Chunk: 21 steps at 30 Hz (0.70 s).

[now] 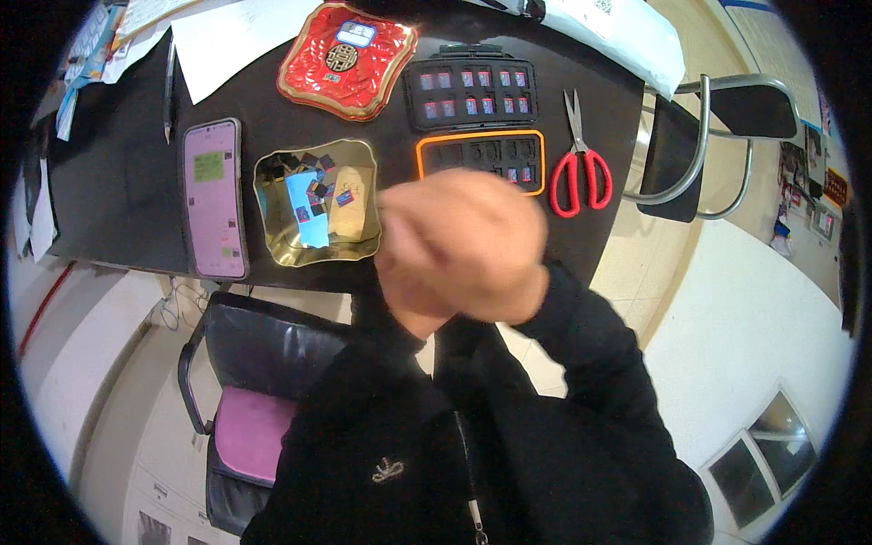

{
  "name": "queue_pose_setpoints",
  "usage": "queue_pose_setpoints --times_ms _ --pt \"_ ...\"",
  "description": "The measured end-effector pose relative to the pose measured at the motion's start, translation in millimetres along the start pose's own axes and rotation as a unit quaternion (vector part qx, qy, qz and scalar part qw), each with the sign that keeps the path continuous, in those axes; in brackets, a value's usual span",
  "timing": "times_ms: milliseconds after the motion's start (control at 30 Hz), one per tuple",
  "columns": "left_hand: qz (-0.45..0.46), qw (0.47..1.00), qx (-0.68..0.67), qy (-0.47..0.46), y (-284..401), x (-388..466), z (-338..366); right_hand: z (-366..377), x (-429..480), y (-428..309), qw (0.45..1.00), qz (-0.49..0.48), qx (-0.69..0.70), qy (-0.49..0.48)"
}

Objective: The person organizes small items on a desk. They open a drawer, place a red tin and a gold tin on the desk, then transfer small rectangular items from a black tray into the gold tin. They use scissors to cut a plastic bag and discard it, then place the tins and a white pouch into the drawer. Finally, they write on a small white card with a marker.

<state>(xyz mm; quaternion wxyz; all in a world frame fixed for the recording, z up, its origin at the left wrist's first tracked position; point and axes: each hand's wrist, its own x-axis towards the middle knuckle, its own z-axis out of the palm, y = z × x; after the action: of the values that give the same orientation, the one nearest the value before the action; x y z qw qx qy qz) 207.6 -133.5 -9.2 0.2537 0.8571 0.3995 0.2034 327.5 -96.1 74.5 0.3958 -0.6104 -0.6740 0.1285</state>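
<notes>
Both hands are blurred and pressed together above the table's front edge. My right hand (487,238) covers much of my left hand (409,283), and whatever may be between the fingers is hidden. Behind them lies an open memory card case; its black lid half (413,122) holds rows of small red-and-blue memory cards (470,106). The orange-rimmed half (480,134) shows vacant slots and a few cards, partly covered by my hands. To their left stands a gold metal tin (279,238) with loose memory cards (319,191), a blue paper strip (312,228) and a tan paper piece (349,221).
Red-handled scissors (579,170) lie to the right. A red ornate tin lid (347,61) rests behind the gold tin. On the left are a lit smartphone (216,197), a pen (169,88) and white paper (231,48). Chairs (272,347) stand beside the dark table (116,184).
</notes>
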Motion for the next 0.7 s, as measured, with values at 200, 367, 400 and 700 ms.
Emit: queue_pose_setpoints --times_ms 200,367,400,700 --pt "0.006 1.000 -0.010 0.013 0 2 -4 -8 -12 17 0.999 -0.005 -0.040 0.011" --pt "0.009 0.994 0.108 0.007 11 16 -8 -56 -30 62 0.969 -0.016 -0.223 -0.103" --pt "0.009 0.994 0.109 0.009 12 17 -9 -60 -30 67 0.964 -0.033 -0.229 -0.130" --pt "-0.004 0.992 0.122 0.021 13 17 -8 -77 -18 71 0.889 -0.082 -0.296 -0.340"
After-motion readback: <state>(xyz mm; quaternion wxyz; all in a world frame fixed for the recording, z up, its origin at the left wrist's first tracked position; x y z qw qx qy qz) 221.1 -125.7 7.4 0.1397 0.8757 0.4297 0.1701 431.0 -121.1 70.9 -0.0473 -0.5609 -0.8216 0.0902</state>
